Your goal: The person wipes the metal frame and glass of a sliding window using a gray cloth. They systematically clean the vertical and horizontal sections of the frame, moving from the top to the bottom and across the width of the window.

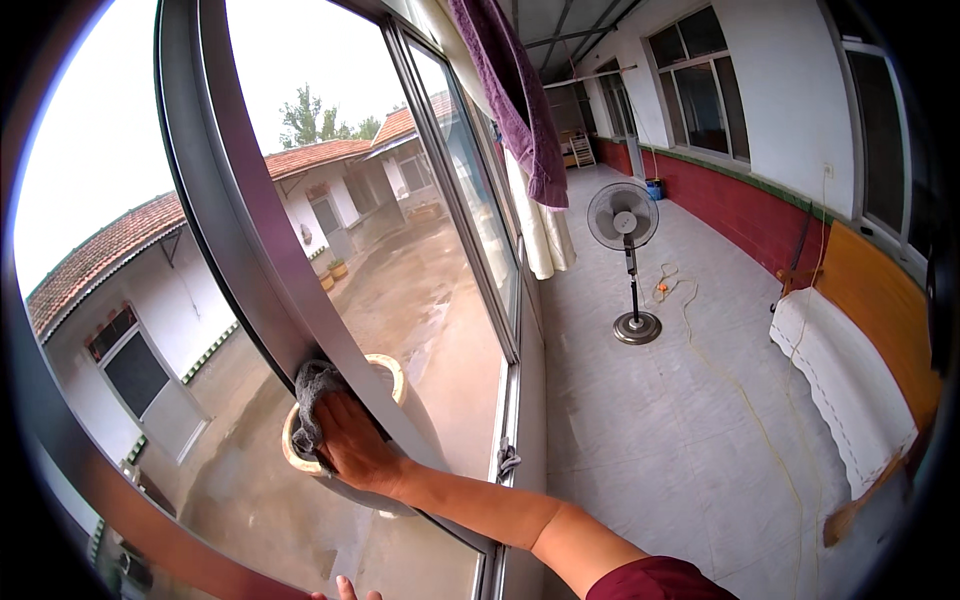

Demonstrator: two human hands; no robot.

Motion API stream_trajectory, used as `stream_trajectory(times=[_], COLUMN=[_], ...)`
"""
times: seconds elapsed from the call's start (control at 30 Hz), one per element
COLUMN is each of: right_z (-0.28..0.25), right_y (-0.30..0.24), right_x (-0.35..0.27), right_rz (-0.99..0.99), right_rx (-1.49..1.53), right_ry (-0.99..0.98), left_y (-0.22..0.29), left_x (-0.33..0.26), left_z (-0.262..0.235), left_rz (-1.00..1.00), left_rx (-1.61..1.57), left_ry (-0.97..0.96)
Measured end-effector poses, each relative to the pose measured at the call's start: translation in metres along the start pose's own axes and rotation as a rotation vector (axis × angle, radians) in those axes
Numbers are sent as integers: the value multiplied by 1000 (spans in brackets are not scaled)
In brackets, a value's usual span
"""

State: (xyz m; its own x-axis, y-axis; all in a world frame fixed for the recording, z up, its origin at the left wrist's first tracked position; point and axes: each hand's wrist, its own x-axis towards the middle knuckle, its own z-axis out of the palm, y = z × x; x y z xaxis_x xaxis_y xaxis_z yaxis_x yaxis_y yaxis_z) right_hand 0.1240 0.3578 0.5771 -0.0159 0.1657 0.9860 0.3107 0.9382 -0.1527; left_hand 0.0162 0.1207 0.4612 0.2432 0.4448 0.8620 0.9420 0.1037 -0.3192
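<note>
The right hand (pixel 352 445) is bare, with no glove, ring or watch showing. Its forearm is bare too, uncovered from wrist to past the elbow. At the upper arm a short dark red sleeve (pixel 655 582) begins, plain cloth with a smooth rounded hem and no print visible. Of the left hand (pixel 345 592) only a few bare fingertips show at the lower edge, nothing worn on them.

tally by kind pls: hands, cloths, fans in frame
Hands: 2 (right hand pressing the grey rag to the window frame; left hand, only fingertips at the bottom edge)
Cloths: 2 (grey rag; purple cloth hanging)
Fans: 1 (pedestal fan)
Total: 5
</note>
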Motion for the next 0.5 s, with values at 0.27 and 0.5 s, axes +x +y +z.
stream_trajectory(times=[0.27, 0.5], right_z=[7, 15], right_y=[-3, 7], right_x=[88, 157], right_rz=[-47, -198], right_rx=[79, 80], right_ry=[67, 215], left_y=[4, 4], left_x=[3, 7], left_z=[2, 5], left_rz=[4, 38], left_rx=[62, -21], left_ry=[116, 189])
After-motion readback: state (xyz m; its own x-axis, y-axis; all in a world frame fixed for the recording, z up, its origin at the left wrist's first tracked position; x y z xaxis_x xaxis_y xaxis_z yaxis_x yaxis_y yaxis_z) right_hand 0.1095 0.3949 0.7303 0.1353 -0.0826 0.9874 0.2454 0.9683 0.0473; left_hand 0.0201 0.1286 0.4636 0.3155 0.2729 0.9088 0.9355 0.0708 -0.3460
